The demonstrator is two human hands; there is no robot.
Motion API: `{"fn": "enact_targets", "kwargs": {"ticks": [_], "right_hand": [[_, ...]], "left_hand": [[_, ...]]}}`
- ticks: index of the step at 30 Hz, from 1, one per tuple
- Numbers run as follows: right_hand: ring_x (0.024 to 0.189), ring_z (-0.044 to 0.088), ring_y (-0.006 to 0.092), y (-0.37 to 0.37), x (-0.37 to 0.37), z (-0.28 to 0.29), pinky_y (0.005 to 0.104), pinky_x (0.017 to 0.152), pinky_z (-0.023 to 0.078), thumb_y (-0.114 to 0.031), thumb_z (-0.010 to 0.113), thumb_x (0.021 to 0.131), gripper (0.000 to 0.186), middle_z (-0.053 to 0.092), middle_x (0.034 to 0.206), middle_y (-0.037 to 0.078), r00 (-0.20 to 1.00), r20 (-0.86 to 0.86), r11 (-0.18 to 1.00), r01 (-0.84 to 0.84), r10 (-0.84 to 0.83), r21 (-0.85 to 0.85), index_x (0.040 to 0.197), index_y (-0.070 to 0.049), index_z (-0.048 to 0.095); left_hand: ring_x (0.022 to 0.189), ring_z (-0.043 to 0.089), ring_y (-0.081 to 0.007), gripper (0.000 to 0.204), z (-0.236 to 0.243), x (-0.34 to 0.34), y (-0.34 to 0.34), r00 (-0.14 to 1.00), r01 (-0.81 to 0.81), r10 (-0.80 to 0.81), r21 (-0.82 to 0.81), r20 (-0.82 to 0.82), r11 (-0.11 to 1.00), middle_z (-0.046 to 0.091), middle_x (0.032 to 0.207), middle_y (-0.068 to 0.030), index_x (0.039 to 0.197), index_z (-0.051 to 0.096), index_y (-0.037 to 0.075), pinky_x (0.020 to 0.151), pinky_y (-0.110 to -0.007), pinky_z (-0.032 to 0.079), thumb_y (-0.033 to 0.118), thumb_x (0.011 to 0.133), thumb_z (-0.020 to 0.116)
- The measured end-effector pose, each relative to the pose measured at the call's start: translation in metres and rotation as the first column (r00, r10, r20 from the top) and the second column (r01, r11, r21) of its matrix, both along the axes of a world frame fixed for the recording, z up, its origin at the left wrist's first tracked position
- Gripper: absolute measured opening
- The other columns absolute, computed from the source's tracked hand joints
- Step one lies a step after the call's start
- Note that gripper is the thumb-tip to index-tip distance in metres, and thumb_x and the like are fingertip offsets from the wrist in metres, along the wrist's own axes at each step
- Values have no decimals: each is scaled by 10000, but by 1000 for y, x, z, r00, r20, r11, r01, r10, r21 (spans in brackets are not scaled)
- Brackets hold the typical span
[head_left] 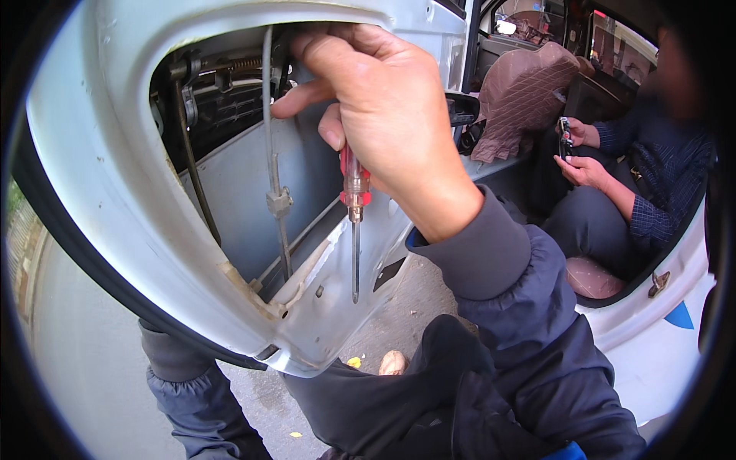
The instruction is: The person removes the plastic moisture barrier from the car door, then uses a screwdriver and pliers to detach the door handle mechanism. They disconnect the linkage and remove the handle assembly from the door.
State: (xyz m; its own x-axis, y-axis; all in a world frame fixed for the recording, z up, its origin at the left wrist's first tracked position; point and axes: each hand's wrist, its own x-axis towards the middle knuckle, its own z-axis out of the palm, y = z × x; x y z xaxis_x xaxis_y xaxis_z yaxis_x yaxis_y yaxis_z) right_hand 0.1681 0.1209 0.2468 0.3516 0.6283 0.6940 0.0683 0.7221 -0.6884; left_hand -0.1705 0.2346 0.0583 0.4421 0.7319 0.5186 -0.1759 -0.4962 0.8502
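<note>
The right hand was closed round a screwdriver that pointed to six o'clock, its upper fingers reaching inside the white door. At its nine o'clock a fingertip met or nearly met a grey rod; contact could not be told. At seven o'clock rose a sleeve, the left hand hidden, its state impossible to tell. At three o'clock stood a seat; towards four, a person held a small dark object.
</note>
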Motion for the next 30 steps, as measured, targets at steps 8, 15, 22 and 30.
{"fn": "enact_targets", "kwargs": {"ticks": [8, 15, 22, 30], "right_hand": [[761, 769, 160, 2, 3, -9, 222, 443, 450, -110, 684, 970, 217, 763, 980, 120, 999, -30, 994, -41, 44, 103, 1103, 60, 704], [649, 716, 110, 4, 4, -18, 217, 430, 442, -91, 713, 949, 185, 763, 916, 140, 999, 23, 987, 35, -39, 156, 1054, 59, 688], [626, 697, 128, 2, 9, -14, 252, 544, 510, -69, 662, 956, 213, 759, 874, 124, 997, -36, 991, -60, 65, 123, 1095, 80, 723], [625, 666, 217, -13, 6, -26, 317, 575, 504, -90, 644, 931, 289, 728, 796, 179, 969, 214, 973, 77, -125, 219, 1163, 70, 709]], "left_hand": [[1005, 692, -251, 443, 16, -1, -10, 989, -138, 140, 44, -46, 989, 663, 1140, -139, 1402, 536, 45, 888, -390, 606, 302, 1052, 624], [1252, 628, -204, 487, 28, -1, -17, 998, -44, 47, -86, 32, 995, 586, 1455, -108, 1555, 413, 86, 1040, -362, 555, 206, 1101, 542], [1175, 680, -250, 466, 49, 16, -32, 935, 67, 41, -287, 353, 956, 645, 1358, -135, 1506, 465, 56, 990, -388, 593, 290, 1105, 490], [1103, 707, -264, 465, 86, 30, -13, 950, 58, -30, -81, 311, 995, 672, 1294, -156, 1451, 512, 30, 925, -393, 617, 321, 1089, 481]]}}
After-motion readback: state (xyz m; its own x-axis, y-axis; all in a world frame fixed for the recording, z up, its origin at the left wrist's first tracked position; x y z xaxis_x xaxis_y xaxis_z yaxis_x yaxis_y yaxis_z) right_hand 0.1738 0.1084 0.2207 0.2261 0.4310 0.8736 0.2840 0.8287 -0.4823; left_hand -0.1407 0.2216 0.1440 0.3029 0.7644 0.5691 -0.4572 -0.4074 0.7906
